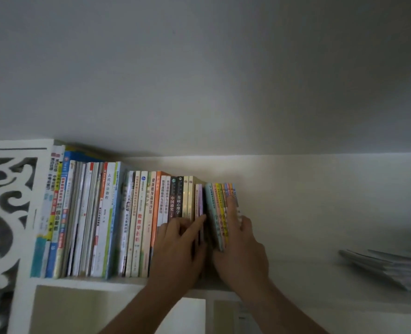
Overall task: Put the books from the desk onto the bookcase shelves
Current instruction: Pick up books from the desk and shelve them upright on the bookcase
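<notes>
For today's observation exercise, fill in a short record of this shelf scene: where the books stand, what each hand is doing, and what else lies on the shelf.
shelf: white bookcase shelf, open top, against a pale wall
row of books: upright row of books, spines outward, from the shelf's left end to mid-shelf
newest books: thin colourful books at the row's right end, tilted, a dark gap to their left
left hand: left hand, fingers on the spines beside the gap
right hand: right hand, straight fingers pressing the thin books' right side
also on shelf: flat stack of booklets, far right
</notes>
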